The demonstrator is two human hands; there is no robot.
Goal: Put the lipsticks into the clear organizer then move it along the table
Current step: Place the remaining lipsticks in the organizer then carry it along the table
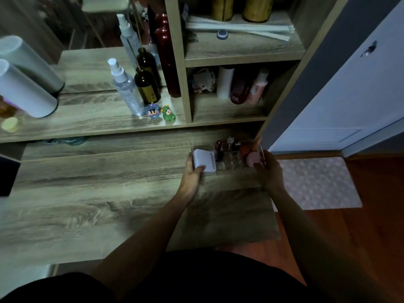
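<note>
The clear organizer [231, 164] sits on the wooden table [87, 193] near its right edge. Several lipsticks [218, 147] stand upright in its back slots. A white box [204, 160] lies at its left end and a pink round compact [253, 159] at its right end. My left hand [193, 178] grips the organizer's left end, thumb on the white box. My right hand [269, 169] holds the right end, fingers around the clear wall.
A shelf unit [229, 60] stands behind with bottles in its compartments. Spray bottle [125, 88], dark bottles and two small figurines [160, 112] stand on the raised ledge. White cylinders [24, 88] lie at left. A pale mat [317, 182] covers the floor to the right.
</note>
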